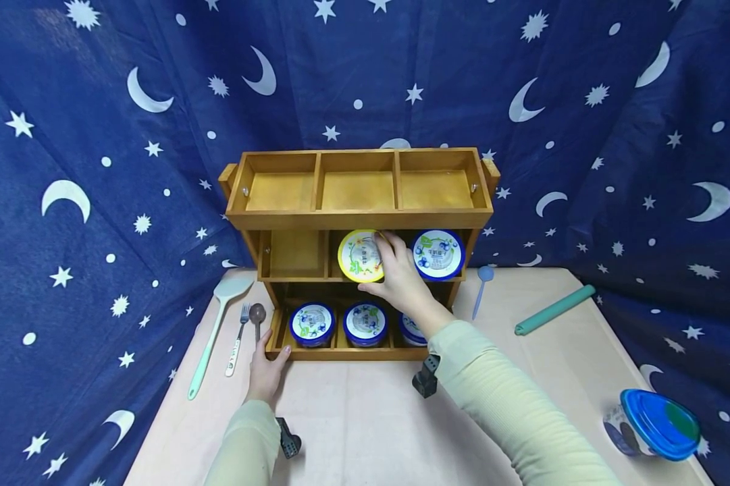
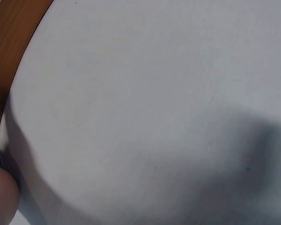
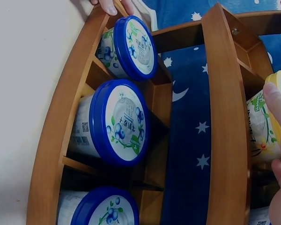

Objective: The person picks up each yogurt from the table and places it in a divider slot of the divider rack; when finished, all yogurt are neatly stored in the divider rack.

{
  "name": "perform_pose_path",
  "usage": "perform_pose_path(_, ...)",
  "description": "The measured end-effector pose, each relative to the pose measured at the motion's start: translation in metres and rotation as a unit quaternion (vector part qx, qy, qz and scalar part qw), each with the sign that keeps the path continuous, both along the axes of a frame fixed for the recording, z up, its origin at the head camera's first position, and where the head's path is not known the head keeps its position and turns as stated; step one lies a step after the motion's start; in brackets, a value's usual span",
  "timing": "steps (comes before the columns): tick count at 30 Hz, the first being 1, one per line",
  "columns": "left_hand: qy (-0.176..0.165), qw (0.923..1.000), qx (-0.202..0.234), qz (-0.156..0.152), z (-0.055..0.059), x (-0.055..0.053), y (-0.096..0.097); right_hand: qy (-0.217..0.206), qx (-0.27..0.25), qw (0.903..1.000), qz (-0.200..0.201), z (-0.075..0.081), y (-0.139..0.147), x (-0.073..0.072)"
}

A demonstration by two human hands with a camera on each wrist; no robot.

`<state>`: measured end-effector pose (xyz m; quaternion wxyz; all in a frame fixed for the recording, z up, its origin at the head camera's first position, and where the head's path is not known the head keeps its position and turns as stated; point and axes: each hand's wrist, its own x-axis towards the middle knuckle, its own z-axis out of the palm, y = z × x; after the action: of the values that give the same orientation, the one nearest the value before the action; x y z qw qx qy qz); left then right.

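A wooden three-tier rack [image 1: 358,220] stands at the back of the table. My right hand [image 1: 401,280] grips a yellow-lidded tub [image 1: 360,256] at the middle tier's centre compartment, thumb below the lid and fingers over its upper right; the right wrist view also shows the tub's printed side [image 3: 261,126]. To its right sits a blue-lidded tub [image 1: 439,254]. Along the bottom tier stand a left tub [image 1: 312,324], a centre tub [image 1: 365,324] and a right tub [image 1: 410,331], the last partly behind my right arm. My left hand [image 1: 266,374] holds the rack's lower left corner between thumb and fingers.
Left of the rack lie a pale green spatula [image 1: 209,337], a fork [image 1: 238,341] and a dark spoon [image 1: 257,314]. On the right are a blue spoon [image 1: 482,283], a green roll [image 1: 554,310] and a blue-lidded container [image 1: 656,425]. A starry blue curtain [image 1: 365,81] hangs behind.
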<state>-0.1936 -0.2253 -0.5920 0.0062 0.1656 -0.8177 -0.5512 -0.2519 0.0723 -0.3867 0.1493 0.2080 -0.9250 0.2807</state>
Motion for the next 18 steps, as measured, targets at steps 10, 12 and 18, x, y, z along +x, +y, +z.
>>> perform_pose_path(10,-0.009,1.0000,-0.001,-0.001,-0.0026,-0.0009,-0.0017,0.007,0.016,0.9998,0.011,-0.0038,-0.0008,-0.0002)
perform_pose_path(12,-0.011,0.9999,-0.001,-0.003,-0.0031,-0.0011,-0.0023,0.017,0.015,0.9995,0.020,-0.0045,-0.0009,-0.0008)
perform_pose_path(18,-0.002,1.0000,0.002,-0.002,-0.0038,-0.0011,-0.0020,0.027,0.011,0.9993,0.022,-0.0046,-0.0011,-0.0009)
